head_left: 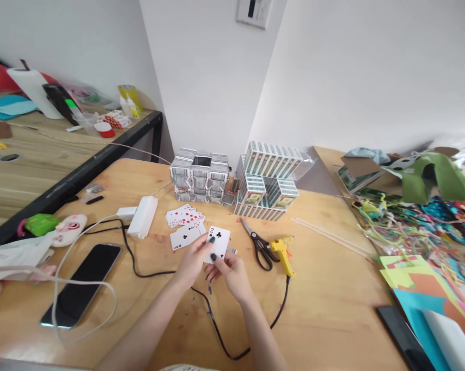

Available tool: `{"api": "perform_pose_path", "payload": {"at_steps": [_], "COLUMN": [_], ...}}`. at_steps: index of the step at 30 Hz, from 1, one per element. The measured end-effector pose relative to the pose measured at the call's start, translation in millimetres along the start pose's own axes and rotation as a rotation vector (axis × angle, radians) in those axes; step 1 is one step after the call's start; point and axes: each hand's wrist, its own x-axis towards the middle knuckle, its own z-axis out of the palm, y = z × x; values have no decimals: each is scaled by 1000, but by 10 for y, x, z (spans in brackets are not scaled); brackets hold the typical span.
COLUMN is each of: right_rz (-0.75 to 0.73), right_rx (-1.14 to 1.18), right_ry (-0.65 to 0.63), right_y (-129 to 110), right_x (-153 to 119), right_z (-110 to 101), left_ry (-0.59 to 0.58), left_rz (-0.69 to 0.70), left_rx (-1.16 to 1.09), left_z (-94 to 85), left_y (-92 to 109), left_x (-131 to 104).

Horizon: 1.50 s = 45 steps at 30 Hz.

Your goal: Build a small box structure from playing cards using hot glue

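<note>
A two of clubs playing card is held face up between both hands above the table. My left hand pinches its left edge, thumb on the face. My right hand grips the lower right part, thumb also on top; its other fingers curl underneath. Just beyond lie loose playing cards: an ace of clubs and a fan of red-suited cards. Farther back stands a structure built of grey-backed folded cards. Black-handled scissors and a yellow glue gun rest to the right.
Stacked card boxes stand at the back. A white power strip, a black phone and looping cables lie on the left. The glue gun's black cord runs across the front. Coloured paper and craft scraps cover the right side.
</note>
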Motion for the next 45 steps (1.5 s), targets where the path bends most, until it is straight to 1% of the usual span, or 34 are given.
{"api": "perform_pose_path", "payload": {"at_steps": [3,4,5,6,8,10,13,15,16,18,20,21,22,26,29,31,33,35,37,39,41,42,43,45], "right_rz": [62,93,127,156,200,224,183,85,24,-98,-190,-214,-222,-195,-147,-114,-117,-136,-122,-76,-49,-48,-51,-62], "right_rx": [238,298,343,374,414,427,371,298,249,105,-72,-151,-219,-442,-597,-643,-654,-620,-490,-293,-138,-92,-65,-48], "right_ry": [-13,-29,-43,-51,-69,-112,-199,-208,-183,-67,78,126,144,96,122,122,111,103,84,46,2,-17,-30,-22], "right_y": [-58,-73,-82,-87,-82,-70,-63,-67,-70,-76,-89,-101,-118,-201,-214,-196,-180,-186,-219,-265,-302,-311,-314,-302], "right_x": [-36,-49,-61,-73,-92,-109,-134,-144,-145,-143,-140,-143,-149,-196,-224,-234,-247,-266,-285,-298,-299,-295,-289,-271], "right_z": [27,20,12,6,4,12,23,22,18,4,-16,-26,-36,-44,-22,-4,11,21,23,16,4,-3,-9,-15], "left_ry": [-282,-336,-357,-354,-327,-297,-199,-88,-31,41,53,56,67,142,129,107,74,-7,-154,-331,-458,-487,-492,-458], "left_rz": [40,68,103,141,206,232,183,101,61,6,3,13,19,1,-35,-54,-46,-27,-6,14,39,50,61,75], "left_rx": [-60,-57,-48,-37,-34,-50,-93,-139,-169,-234,-284,-293,-289,-163,-95,-81,-61,-81,-162,-258,-313,-322,-324,-318], "left_z": [-23,-44,-64,-78,-91,-87,-70,-42,-18,52,142,186,227,314,313,295,260,206,140,78,40,32,31,36], "left_y": [74,98,118,132,139,121,72,44,35,27,31,35,40,72,110,130,138,136,128,117,101,89,73,30], "left_x": [-96,-120,-137,-145,-138,-106,-41,-1,13,32,40,42,45,68,86,90,85,67,31,-21,-75,-96,-111,-117]}}
